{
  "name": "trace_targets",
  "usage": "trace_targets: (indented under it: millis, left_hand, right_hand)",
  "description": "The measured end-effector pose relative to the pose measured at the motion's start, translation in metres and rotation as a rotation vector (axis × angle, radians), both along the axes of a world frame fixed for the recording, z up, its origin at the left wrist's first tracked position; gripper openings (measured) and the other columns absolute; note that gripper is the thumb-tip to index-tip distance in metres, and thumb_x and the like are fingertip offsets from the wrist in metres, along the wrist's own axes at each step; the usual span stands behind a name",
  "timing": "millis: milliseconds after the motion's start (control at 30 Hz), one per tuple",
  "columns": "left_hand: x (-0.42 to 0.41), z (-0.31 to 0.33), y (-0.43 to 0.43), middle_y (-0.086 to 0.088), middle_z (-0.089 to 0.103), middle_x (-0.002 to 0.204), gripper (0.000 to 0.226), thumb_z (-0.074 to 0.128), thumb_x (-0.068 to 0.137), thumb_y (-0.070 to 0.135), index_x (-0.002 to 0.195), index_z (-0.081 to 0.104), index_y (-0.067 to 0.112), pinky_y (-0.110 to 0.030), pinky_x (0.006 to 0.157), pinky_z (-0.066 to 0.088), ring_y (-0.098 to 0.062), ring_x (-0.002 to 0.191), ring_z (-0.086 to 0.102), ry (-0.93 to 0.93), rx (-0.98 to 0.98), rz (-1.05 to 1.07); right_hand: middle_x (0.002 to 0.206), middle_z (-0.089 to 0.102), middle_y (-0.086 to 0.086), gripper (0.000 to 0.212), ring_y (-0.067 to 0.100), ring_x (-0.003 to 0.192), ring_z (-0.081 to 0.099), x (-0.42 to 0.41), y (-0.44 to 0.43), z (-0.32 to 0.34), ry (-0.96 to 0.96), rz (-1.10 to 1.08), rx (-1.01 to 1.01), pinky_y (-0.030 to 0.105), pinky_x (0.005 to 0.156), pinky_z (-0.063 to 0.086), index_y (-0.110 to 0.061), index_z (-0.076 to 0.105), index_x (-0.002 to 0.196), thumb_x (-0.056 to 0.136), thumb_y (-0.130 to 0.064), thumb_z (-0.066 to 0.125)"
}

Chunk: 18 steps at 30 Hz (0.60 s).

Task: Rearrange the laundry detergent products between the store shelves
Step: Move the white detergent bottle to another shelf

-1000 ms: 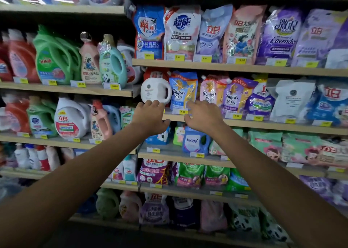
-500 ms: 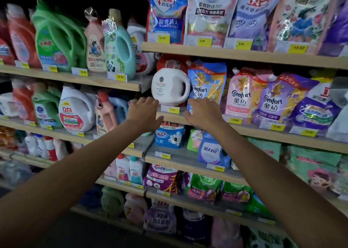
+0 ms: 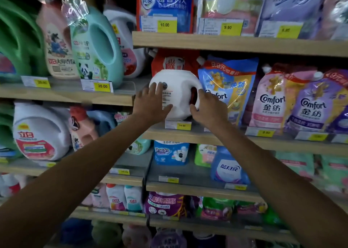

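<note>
Dim store aisle: tiers of light wood-edged shelves [image 3: 226, 44] with grey decks carry yellow price tags [image 3: 102, 86]; the lowest tiers lie in shadow.

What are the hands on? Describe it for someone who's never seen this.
Find the wooden shelf of Comfort pouches in the right bay. At its left end, above the 14.90 price tag, stands a white round tub under the left hand and right hand. It alone is rigid and white among printed pouches.
</note>
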State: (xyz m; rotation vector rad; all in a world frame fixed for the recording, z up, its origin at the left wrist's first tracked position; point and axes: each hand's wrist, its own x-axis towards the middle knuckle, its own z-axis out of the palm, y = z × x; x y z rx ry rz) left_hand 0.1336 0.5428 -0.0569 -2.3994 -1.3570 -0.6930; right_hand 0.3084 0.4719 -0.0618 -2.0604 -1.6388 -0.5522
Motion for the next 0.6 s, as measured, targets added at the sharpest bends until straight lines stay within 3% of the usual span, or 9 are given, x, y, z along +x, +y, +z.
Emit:
trace_targets:
  millis: [167,333,400,500,600]
  left_hand:
    - [0.012,-0.013,0.036,-0.020,0.007,0.157,0.101,0.062,0.085,0.046,0.150,-0.003,0.002,-0.049,0.115,0.018,-0.038,0.145,0.012,-0.452,-0.361,-0.167]
    - [0.016,-0.019,0.063,-0.017,0.001,0.158,0.109,0.069,0.081,0.042,0.149,-0.006,0.001,-0.039,0.117,0.013,-0.028,0.146,0.006,-0.656,-0.522,-0.248]
    - [0.016,-0.022,0.072,-0.016,0.010,0.156,0.107,0.074,0.077,0.041,0.149,0.004,0.006,-0.039,0.117,0.016,-0.026,0.145,0.010,-0.745,-0.549,-0.295]
    - [0.015,-0.028,0.075,-0.012,0.033,0.146,0.098,0.080,0.072,0.034,0.143,0.016,0.010,-0.046,0.112,0.034,-0.024,0.136,0.033,-0.923,-0.595,-0.407]
    - [0.016,-0.035,0.073,-0.003,0.041,0.140,0.102,0.077,0.077,0.027,0.147,0.005,0.014,-0.046,0.107,0.042,-0.017,0.127,0.043,-1.060,-0.721,-0.450]
  right_hand:
    - [0.138,0.046,0.016,0.077,0.035,0.119,0.052,0.001,0.029,-0.010,0.294,0.007,0.025,0.047,0.088,0.048,-0.007,0.023,0.144,0.087,-0.050,0.052]
    - [0.142,0.038,0.013,0.080,0.032,0.125,0.046,0.000,0.048,-0.015,0.567,0.108,0.102,0.051,0.095,0.045,-0.009,0.023,0.143,0.083,-0.046,0.062]
    - [0.143,0.035,0.012,0.086,0.029,0.129,0.041,0.000,0.053,-0.017,0.702,0.183,0.140,0.051,0.101,0.042,-0.011,0.022,0.143,0.079,-0.045,0.067]
    - [0.147,0.029,0.010,0.101,0.030,0.134,0.036,-0.004,0.062,-0.019,0.840,0.165,0.177,0.046,0.106,0.039,-0.017,0.015,0.145,0.070,-0.053,0.072]
    - [0.152,0.019,0.009,0.110,0.032,0.135,0.033,-0.010,0.070,-0.022,0.890,0.137,0.201,0.036,0.094,0.036,-0.025,0.006,0.147,0.067,-0.055,0.075]
